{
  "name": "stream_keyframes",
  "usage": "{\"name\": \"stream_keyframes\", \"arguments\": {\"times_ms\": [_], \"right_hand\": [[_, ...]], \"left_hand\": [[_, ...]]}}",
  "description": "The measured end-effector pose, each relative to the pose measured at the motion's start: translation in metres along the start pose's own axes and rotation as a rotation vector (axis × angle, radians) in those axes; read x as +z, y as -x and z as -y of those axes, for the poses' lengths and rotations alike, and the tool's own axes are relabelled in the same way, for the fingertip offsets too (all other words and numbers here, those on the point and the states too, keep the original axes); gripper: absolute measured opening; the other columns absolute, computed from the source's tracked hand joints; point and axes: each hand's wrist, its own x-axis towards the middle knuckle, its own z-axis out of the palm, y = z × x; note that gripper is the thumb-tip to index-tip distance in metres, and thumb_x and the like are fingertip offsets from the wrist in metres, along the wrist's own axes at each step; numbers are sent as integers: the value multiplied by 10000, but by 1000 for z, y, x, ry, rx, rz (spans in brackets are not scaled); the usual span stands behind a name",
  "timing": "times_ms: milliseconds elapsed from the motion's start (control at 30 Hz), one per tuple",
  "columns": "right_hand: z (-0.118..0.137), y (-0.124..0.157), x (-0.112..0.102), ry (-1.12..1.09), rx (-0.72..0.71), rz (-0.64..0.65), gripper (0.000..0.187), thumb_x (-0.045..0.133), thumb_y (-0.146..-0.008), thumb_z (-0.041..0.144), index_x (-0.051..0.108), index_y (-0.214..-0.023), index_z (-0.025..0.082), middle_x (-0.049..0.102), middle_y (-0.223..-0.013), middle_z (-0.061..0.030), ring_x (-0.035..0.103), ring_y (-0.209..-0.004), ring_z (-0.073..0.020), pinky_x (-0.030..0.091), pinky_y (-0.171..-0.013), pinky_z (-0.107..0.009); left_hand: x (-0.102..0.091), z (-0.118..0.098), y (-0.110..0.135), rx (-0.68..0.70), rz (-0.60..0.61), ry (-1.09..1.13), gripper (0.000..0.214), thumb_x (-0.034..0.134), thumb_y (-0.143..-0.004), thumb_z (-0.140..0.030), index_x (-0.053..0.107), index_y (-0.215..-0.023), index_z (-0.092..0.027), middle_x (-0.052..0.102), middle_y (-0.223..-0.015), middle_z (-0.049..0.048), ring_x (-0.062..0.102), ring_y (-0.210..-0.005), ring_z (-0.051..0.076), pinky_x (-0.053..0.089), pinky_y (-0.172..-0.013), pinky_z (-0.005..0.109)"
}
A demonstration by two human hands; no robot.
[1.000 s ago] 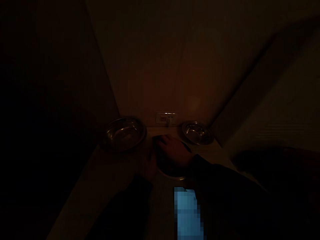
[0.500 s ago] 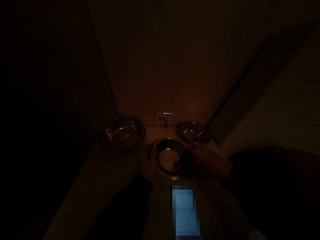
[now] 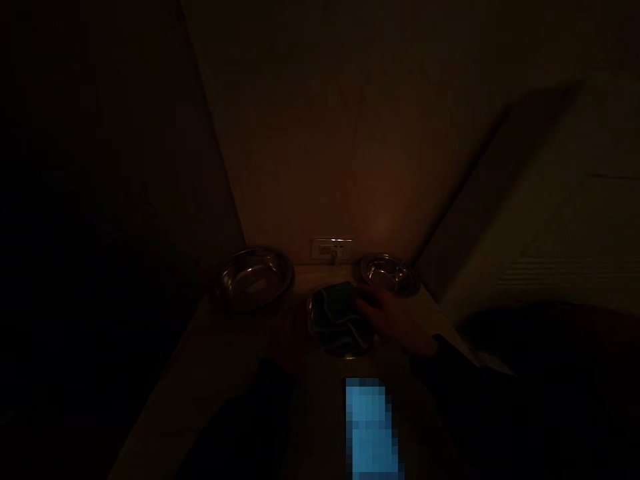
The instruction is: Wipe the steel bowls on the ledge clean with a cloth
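Note:
In the dim light, a metal bowl point(image 3: 350, 356) sits at the middle of the table, its inside mostly covered. Over it lies a dark green cloth point(image 3: 337, 317) with pale wavy lines. My right hand point(image 3: 387, 319) is at the cloth's right side, fingers bent on its edge and seemingly gripping it. To the left of the bowl, my left hand point(image 3: 291, 333) is a faint dark shape near the rim. Its fingers are lost in the shadow, and whether it touches the bowl does not show.
A larger metal bowl point(image 3: 255, 283) stands at the back left, and a smaller metal dish point(image 3: 387, 272) at the back right. Behind them is a wall socket point(image 3: 331, 249) with a plug. A lit, pixelated phone-like screen point(image 3: 371, 427) lies in front.
The dark bunched cloth in my right hand is now spread over the middle bowl, hiding its bottom. My left hand has grown darker and harder to see. The view has tilted slightly.

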Motion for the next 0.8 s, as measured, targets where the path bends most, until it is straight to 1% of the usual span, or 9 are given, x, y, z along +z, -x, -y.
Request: {"name": "stream_keyframes", "arguments": {"times_ms": [67, 167, 267, 367, 467, 533, 600, 667, 800], "right_hand": [[-1, 2, 5, -53, 2, -50, 281, 492, -872, 302, 638, -1090, 201, 708, -1018, -60, 674, -893, -212, 551, -743, -322], [3, 6, 15, -121, -14, -106, 370, 508, -864, 297, 555, -1220, 203, 659, -1150, -79, 645, -991, -211, 536, -827, -344], [13, 13, 26, -157, -60, -95, 408, 482, -886, 319, 518, -1275, 199, 607, -1246, -88, 592, -1103, -217, 470, -953, -386], [26, 27, 36, -172, -100, 14, 482, 518, -880, 370, 486, -1331, 203, 580, -1297, -94, 561, -1160, -232, 433, -1000, -409], [38, 45, 43, -213, -170, 223, 893, 690, -766, 361, 190, -1490, 212, 507, -1382, -110, 523, -1216, -243, 443, -997, -403], [44, 55, 48, -216, -261, 289, 1054, 760, -695, 308, 90, -1505, 231, 454, -1428, -111, 495, -1245, -248, 436, -1007, -395], [50, 62, 52, -164, -358, 245, 977, 744, -703, 243, 172, -1495, 238, 453, -1429, -106, 474, -1262, -259, 407, -1034, -408], [55, 67, 56, -100, -417, 188, 764, 650, -773, 182, 308, -1454, 241, 517, -1371, -97, 491, -1242, -258, 394, -1039, -427], [63, 72, 58, -154, -400, 177, 511, 559, -821, 161, 504, -1322, 247, 622, -1243, -68, 579, -1128, -229, 445, -979, -401]], "left_hand": [[-12, -10, 11, -10, -29, -118, 460, 452, -870, -396, 583, -1248, -167, 605, -1292, 123, 555, -1187, 271, 389, -1021, 400], [-29, -27, 33, -64, -126, -113, 448, 478, -846, -438, 645, -1156, -162, 660, -1206, 123, 590, -1129, 290, 423, -987, 409], [-40, -41, 52, -78, 5, 124, 429, 521, -820, -447, 660, -1140, -197, 669, -1202, 76, 604, -1122, 256, 475, -939, 350], [-49, -50, 62, -93, 10, 212, 523, 664, -734, -395, 610, -1211, -188, 670, -1201, 76, 618, -1103, 250, 496, -907, 329], [-60, -59, 68, -219, -96, 208, 450, 662, -750, -396, 649, -1120, -140, 715, -1087, 102, 665, -1000, 255, 524, -825, 330], [-66, -65, 72, -268, -159, 216, 406, 655, -759, -410, 669, -1055, -133, 729, -1034, 98, 680, -955, 244, 531, -775, 310], [-70, -71, 78, -268, -190, 233, 413, 659, -749, -449, 677, -1022, -140, 739, -986, 86, 689, -918, 230, 532, -726, 285], [-72, -76, 84, -251, -196, 252, 458, 647, -734, -525, 684, -984, -143, 743, -929, 81, 694, -869, 223, 530, -671, 271], [-78, -81, 92, -229, -187, 301, 529, 606, -717, -628, 691, -914, -145, 730, -851, 92, 683, -817, 223, 525, -615, 276]]}}
